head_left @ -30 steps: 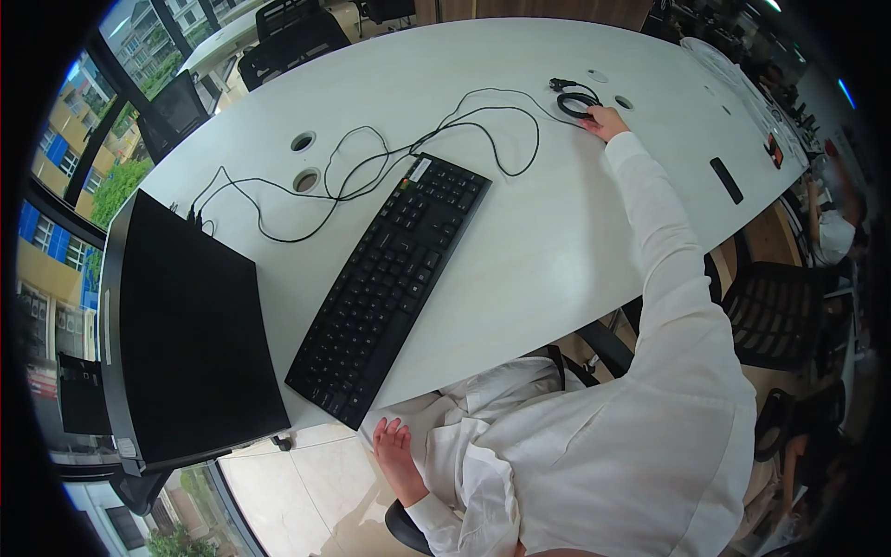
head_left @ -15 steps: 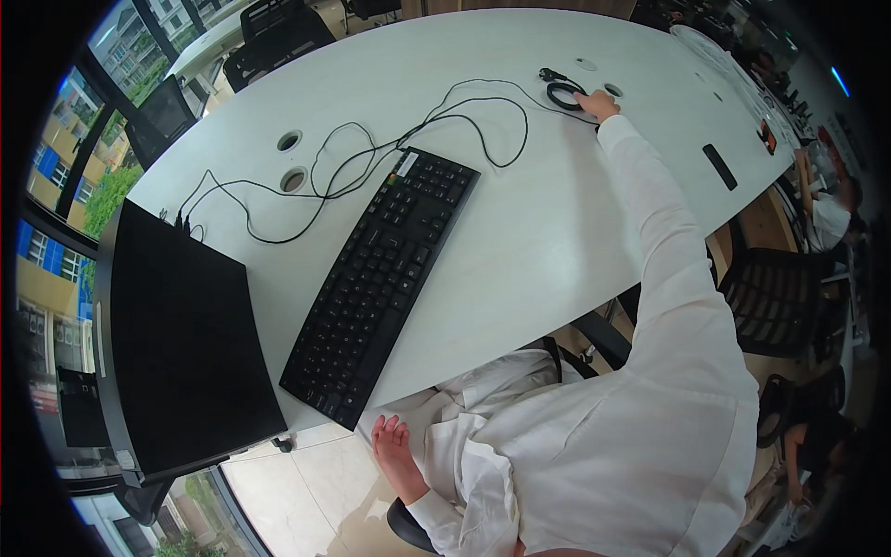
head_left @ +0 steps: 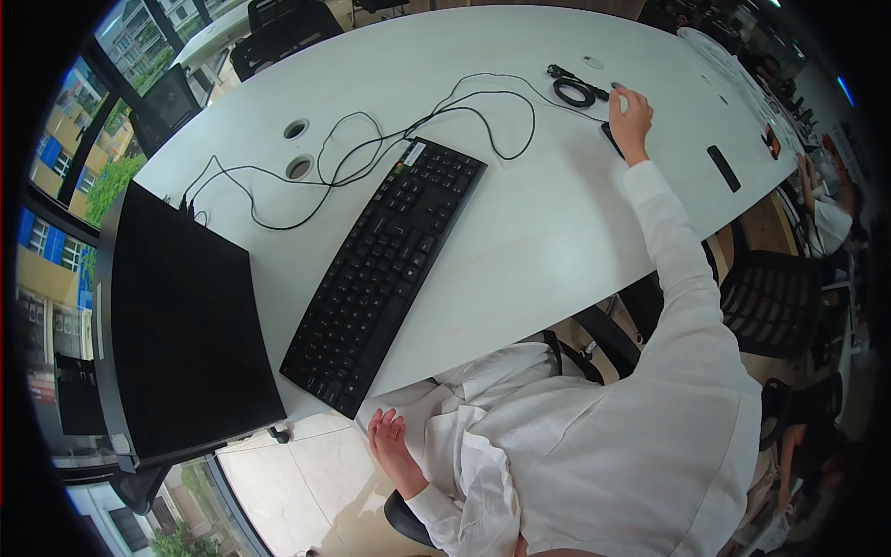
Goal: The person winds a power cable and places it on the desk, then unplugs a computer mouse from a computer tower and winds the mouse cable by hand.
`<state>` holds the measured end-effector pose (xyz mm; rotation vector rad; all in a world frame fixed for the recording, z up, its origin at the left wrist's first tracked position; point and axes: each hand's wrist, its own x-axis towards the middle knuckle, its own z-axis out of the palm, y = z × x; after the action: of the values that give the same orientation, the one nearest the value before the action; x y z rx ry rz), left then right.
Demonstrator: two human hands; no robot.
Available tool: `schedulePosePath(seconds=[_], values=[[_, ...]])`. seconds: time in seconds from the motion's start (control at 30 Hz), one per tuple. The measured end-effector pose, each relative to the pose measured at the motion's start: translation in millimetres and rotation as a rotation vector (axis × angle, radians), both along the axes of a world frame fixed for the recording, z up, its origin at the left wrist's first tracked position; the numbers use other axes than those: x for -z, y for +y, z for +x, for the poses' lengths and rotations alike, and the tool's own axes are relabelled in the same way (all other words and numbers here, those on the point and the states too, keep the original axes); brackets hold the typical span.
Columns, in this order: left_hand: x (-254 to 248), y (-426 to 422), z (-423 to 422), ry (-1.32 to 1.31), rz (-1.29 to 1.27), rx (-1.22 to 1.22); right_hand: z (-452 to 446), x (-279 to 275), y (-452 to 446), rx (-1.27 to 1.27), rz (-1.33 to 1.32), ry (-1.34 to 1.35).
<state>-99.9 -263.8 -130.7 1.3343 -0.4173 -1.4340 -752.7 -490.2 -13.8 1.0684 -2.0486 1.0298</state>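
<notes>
Near the far right of the white table [head_left: 529, 241], my right hand [head_left: 631, 125] is raised with its thumb and fingers apart and nothing between them. Just left of its wrist, a small dark object [head_left: 609, 137] at the end of a thin cable is partly hidden, perhaps a mouse. A coiled black cable with a plug [head_left: 574, 92] lies left of my fingertips. My left hand [head_left: 396, 453] rests palm up by my lap, fingers loosely bent and empty, below the near end of the black keyboard [head_left: 385, 269]. Loose black cables [head_left: 329, 184] run behind the keyboard.
A black monitor [head_left: 190, 325] stands at the left. Two round holes, one at the back [head_left: 296, 128], pierce the tabletop. A flat black bar [head_left: 723, 168] lies at the right. Chairs, one an empty black chair [head_left: 770, 302], and other people are beyond the table's right edge.
My right hand has let go of the coiled cable and moved right, its fingers now apart. The coil stays on the table. My left hand has hardly moved.
</notes>
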Motion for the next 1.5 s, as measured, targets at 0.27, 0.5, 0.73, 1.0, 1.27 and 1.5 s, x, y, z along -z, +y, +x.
schedulePosePath(seconds=[0.27,0.5,0.73,1.0,1.27,1.5], values=[[-1,-1,0,0.020,-0.006,0.031,13,49,62,-0.063,0.227,-0.094],[-8,6,-2,-0.034,-0.023,0.000,81,32,47,-0.308,-0.022,-0.297],[-16,11,7,-0.071,-0.080,-0.045,129,-100,9,-0.949,-0.494,-1.213],[-24,17,9,-0.196,-0.197,0.057,291,-183,40,-1.675,0.226,-0.590],[-101,4,-36,0.243,-0.646,0.321,434,-135,86,-2.494,0.847,0.011],[-136,12,-40,0.596,-0.373,-0.091,469,-95,87,-2.371,0.629,-0.283]])
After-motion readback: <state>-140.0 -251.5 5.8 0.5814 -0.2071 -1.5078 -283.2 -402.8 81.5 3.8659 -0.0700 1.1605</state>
